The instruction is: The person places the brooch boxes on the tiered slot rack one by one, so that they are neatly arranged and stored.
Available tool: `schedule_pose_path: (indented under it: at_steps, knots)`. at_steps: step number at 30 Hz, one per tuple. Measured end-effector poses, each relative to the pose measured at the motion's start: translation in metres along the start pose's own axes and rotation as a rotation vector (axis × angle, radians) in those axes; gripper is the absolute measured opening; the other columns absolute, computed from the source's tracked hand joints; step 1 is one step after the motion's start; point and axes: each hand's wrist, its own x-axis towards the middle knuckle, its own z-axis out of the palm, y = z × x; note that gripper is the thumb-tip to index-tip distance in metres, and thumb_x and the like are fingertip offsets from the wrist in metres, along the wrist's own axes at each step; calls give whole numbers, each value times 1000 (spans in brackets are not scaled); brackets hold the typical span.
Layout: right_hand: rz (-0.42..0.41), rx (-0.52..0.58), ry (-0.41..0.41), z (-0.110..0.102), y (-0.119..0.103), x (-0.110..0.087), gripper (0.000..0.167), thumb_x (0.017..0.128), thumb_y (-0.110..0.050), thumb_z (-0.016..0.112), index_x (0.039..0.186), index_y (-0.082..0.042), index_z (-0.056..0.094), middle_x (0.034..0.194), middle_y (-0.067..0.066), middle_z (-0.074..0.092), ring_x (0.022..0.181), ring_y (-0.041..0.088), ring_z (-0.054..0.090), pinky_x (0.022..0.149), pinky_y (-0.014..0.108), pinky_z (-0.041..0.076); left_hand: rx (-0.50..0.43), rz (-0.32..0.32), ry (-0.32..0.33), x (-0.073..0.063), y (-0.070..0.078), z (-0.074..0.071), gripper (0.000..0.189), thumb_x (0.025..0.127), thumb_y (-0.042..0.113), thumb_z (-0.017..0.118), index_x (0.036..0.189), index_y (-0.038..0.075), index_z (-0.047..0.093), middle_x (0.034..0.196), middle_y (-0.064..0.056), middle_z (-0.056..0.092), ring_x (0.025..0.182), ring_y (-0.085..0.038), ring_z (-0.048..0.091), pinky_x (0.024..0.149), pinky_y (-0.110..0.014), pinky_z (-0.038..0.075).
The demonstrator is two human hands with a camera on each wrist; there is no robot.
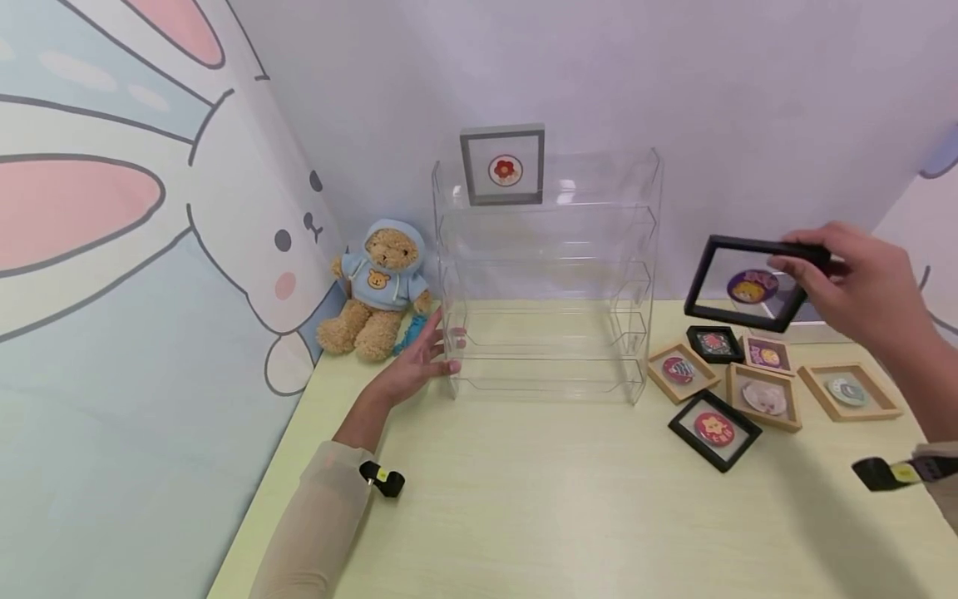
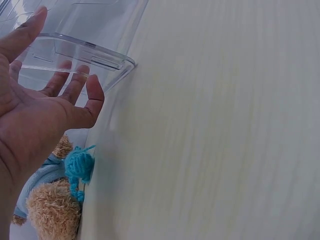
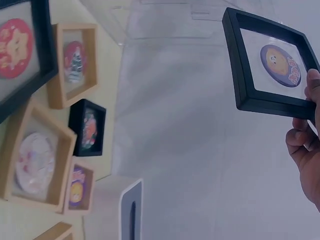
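Note:
My right hand [image 1: 871, 287] grips a black display frame [image 1: 696, 287] by its right edge, thumb on the front. Inside the frame sits a round purple badge with a yellow bear [image 3: 280, 64]. It is held in the air above several other frames on the table. At the left side of a clear tiered acrylic rack [image 1: 550, 387], my left hand [image 1: 410, 373] has its fingers spread and loosely bent. In the left wrist view those fingers are beside the rack's edge [image 2: 95, 47]; whether they touch it I cannot tell. A grey frame with a red flower badge [image 1: 506, 170] stands on the rack's top tier.
Wooden and black badge frames, among them a black one with a star badge [image 1: 714, 429], lie right of the rack. A teddy bear in a blue hoodie [image 1: 377, 287] sits left, by a blue yarn piece [image 2: 80, 165]. A white box [image 3: 107, 205] stands behind the frames.

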Motion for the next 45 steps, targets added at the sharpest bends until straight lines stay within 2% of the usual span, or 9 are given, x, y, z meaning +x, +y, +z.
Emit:
schedule_pose_path:
  at_steps: [3,9,12,19,27,29,34,40,45]
  knots:
    - [-32,15,27,-1,-16,24,25,100,13,71,124,10,73,108,20,69,92,-28,39,77,-6,32,0,0,0,0,1,1,112,106,4,71,176,50,-3,178,-16,35,165,-44,35,121,-51,45]
    - [-73,62,107,1,-44,71,24,103,4,73,127,7,76,103,-30,53,90,-24,45,78,-6,34,-7,1,-4,0,1,1,112,106,5,72,176,49,-4,178,-16,35,166,-44,34,122,-53,44]
    - [-104,106,148,7,-58,93,23,104,-1,74,126,6,77,104,-40,47,89,-21,48,77,-5,38,-5,3,-2,0,0,1,112,106,5,72,176,50,-3,178,-16,35,166,-43,34,122,-52,44]
    - [-171,152,248,24,-86,133,23,108,-11,73,125,5,77,105,-41,46,92,-15,49,76,1,41,-25,7,-6,0,-1,1,111,106,1,70,177,48,-3,179,-18,33,165,-45,33,117,-43,48]
    - [-43,180,308,35,-119,170,30,111,-22,70,129,1,75,106,-38,43,94,-12,45,77,14,38,-21,-5,2,-2,0,2,112,106,3,71,177,48,-3,178,-17,34,166,-45,33,122,-52,44]
    - [-24,197,331,38,-124,179,29,112,-24,68,127,0,76,106,-34,49,94,-12,46,78,15,37,-17,-3,5,-3,1,3,112,106,4,72,177,49,-2,178,-17,35,165,-45,33,122,-53,45]
    - [10,272,400,45,-125,199,16,112,-29,66,120,-19,76,111,-18,66,95,-12,54,78,16,40,-31,6,0,-3,1,5,112,106,2,70,177,49,-2,178,-18,34,166,-45,32,119,-46,47]
    - [68,344,454,52,-116,211,17,110,-34,70,118,-20,77,101,-34,54,94,-11,57,78,17,40,-9,18,-6,-2,1,7,111,107,5,71,176,48,-4,178,-17,35,166,-44,33,119,-42,47]
    - [120,371,492,58,-107,210,10,107,-35,73,112,-27,75,100,-32,53,92,-9,54,78,17,40,-18,9,-10,-2,-1,6,111,107,7,72,176,50,-4,178,-15,35,166,-43,33,119,-42,47]
